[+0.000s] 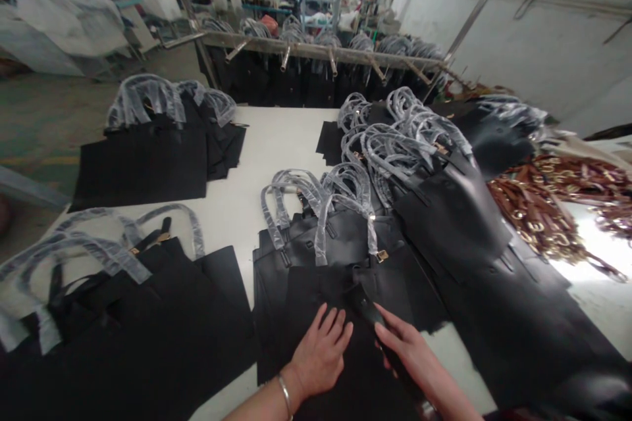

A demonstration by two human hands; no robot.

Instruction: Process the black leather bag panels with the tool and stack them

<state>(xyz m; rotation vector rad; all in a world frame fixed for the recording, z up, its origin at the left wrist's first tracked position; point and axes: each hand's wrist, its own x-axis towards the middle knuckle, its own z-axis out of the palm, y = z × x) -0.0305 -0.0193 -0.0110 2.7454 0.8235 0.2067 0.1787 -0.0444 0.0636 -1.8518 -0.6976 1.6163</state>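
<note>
Directly before me lies a black tote bag panel (316, 289), on a stack of black bags (269, 270) whose handles (320, 237) are wrapped in clear plastic. My left hand (323, 350) rests flat on the black panel, its fingers stretched out and a bangle on the wrist. My right hand (402, 345) is closed around a long black strap (366, 306). The strap's rounded far end lies over the panel near its top edge. A small gold-coloured metal piece (382, 255) hangs at the base of one handle.
More black bags (143, 164) lie at the left and a heaped pile (454, 210) at the right. Brown straps with gold hardware (538, 210) lie at the far right of the white table (276, 131). Behind it, a metal rack (316, 49) holds bags.
</note>
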